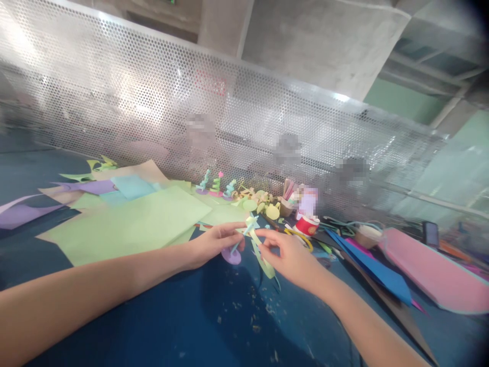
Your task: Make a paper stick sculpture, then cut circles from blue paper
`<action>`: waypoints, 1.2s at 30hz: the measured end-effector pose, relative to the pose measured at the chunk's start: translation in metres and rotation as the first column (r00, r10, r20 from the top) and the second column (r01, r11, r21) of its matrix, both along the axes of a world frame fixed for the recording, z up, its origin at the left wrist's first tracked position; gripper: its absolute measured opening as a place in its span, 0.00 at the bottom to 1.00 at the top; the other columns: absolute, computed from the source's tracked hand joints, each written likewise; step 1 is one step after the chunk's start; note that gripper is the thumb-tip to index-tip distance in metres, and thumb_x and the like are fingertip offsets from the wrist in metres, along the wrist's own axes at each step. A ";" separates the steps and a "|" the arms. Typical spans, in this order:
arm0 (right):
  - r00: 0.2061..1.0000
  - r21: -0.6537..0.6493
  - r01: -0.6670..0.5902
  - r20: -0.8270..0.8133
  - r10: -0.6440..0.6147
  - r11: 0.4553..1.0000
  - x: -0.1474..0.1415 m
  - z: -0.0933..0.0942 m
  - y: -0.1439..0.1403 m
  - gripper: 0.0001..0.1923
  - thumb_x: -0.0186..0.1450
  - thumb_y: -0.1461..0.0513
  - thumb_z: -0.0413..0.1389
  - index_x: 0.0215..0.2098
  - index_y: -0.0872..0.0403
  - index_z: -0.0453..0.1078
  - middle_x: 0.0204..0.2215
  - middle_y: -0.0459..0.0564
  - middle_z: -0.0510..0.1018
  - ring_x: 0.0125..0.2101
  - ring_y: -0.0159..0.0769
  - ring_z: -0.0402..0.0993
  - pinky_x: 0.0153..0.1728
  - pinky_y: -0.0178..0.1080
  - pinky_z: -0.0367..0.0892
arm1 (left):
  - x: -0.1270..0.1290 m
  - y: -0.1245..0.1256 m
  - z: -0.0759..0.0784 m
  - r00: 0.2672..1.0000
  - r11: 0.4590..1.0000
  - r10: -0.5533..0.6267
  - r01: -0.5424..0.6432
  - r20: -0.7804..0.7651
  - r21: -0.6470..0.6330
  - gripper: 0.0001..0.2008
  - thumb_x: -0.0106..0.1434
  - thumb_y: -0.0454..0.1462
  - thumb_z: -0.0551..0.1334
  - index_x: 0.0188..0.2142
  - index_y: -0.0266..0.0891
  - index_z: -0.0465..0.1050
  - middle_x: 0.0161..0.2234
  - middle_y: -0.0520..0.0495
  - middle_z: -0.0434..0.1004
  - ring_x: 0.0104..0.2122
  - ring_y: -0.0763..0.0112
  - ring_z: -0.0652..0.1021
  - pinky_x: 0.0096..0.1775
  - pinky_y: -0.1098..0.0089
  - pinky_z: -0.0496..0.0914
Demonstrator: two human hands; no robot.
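Both hands (214, 242) pinching paper figure (250, 227)

Dark blue tabletop (183, 326) looks smooth and matt, speckled with tiny rough paper scraps (252, 311). The large pale green paper sheet (130, 224) lies flat and matt, no shine on it. Thin green paper strip (263, 260) curls soft and light beside a matt purple paper disc (232, 256). Behind, the perforated silver metal screen (191, 112) gleams, dotted with holes. To the right, a pink foam-like sheet (435, 275) looks smooth, and a folded blue paper sheet (378, 270) sits matt.
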State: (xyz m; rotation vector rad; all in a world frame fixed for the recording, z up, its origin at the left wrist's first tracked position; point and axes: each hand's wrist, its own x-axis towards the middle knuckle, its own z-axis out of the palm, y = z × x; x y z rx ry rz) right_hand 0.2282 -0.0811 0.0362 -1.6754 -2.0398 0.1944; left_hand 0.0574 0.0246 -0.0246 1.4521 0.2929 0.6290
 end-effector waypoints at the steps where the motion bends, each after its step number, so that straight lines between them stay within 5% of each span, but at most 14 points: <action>1: 1.000 0.006 -0.006 0.001 0.006 1.000 -0.001 0.000 0.000 0.16 0.62 0.62 0.48 0.47 0.53 0.68 0.23 0.44 0.76 0.22 0.32 0.70 0.27 0.33 0.64 | 0.000 0.000 0.000 1.000 1.000 0.000 0.000 -0.002 0.000 0.21 0.60 0.44 0.59 0.52 0.42 0.65 0.29 0.52 0.72 0.31 0.72 0.72 0.36 0.70 0.64; 9: 0.986 0.008 0.022 -0.166 -0.020 1.000 -0.007 0.002 -0.002 0.18 0.63 0.50 0.48 0.41 0.52 0.71 0.28 0.47 0.78 0.28 0.36 0.74 0.29 0.35 0.66 | -0.001 0.002 -0.001 1.000 0.998 -0.022 0.023 -0.020 0.053 0.21 0.61 0.44 0.58 0.53 0.43 0.66 0.29 0.51 0.71 0.30 0.74 0.70 0.35 0.72 0.63; 13: 0.943 -0.016 0.039 -0.331 -0.042 0.999 -0.005 -0.004 0.003 0.19 0.65 0.50 0.45 0.36 0.52 0.72 0.30 0.48 0.78 0.33 0.38 0.76 0.33 0.36 0.69 | -0.001 0.000 0.001 1.000 0.998 -0.025 0.026 -0.016 0.054 0.21 0.61 0.44 0.58 0.53 0.43 0.65 0.30 0.51 0.71 0.31 0.74 0.70 0.35 0.72 0.62; 20: 0.900 0.000 0.022 -0.436 -0.020 1.000 0.001 -0.016 0.013 0.10 0.60 0.57 0.55 0.36 0.55 0.69 0.35 0.51 0.79 0.36 0.38 0.76 0.38 0.39 0.71 | 0.001 -0.001 -0.003 0.999 0.986 0.020 -0.012 -0.050 0.167 0.21 0.60 0.45 0.58 0.52 0.42 0.68 0.33 0.49 0.73 0.32 0.71 0.70 0.36 0.72 0.63; 29: 0.852 0.031 -0.013 -0.522 0.028 0.999 -0.006 -0.017 0.013 0.07 0.59 0.61 0.55 0.35 0.54 0.69 0.32 0.49 0.79 0.34 0.35 0.76 0.38 0.38 0.71 | 0.001 -0.011 0.005 0.949 0.845 0.309 -0.241 -0.066 0.477 0.22 0.60 0.40 0.58 0.55 0.46 0.64 0.33 0.51 0.73 0.32 0.71 0.70 0.39 0.70 0.64; 32: 0.861 0.050 0.002 -0.508 0.024 0.999 -0.009 -0.017 0.012 0.06 0.59 0.61 0.56 0.35 0.54 0.69 0.32 0.48 0.79 0.34 0.34 0.76 0.38 0.37 0.71 | -0.002 -0.011 0.005 0.946 0.810 0.318 -0.235 -0.067 0.538 0.21 0.61 0.41 0.58 0.54 0.46 0.64 0.35 0.51 0.74 0.35 0.69 0.72 0.41 0.69 0.64; 36: 0.904 0.079 0.032 -0.427 0.005 0.996 -0.010 -0.015 0.009 0.06 0.58 0.61 0.56 0.34 0.53 0.70 0.32 0.48 0.79 0.34 0.35 0.76 0.37 0.36 0.71 | -0.002 -0.011 0.002 0.960 0.828 0.271 -0.197 -0.067 0.525 0.20 0.60 0.41 0.58 0.52 0.43 0.63 0.37 0.49 0.76 0.37 0.67 0.74 0.42 0.69 0.66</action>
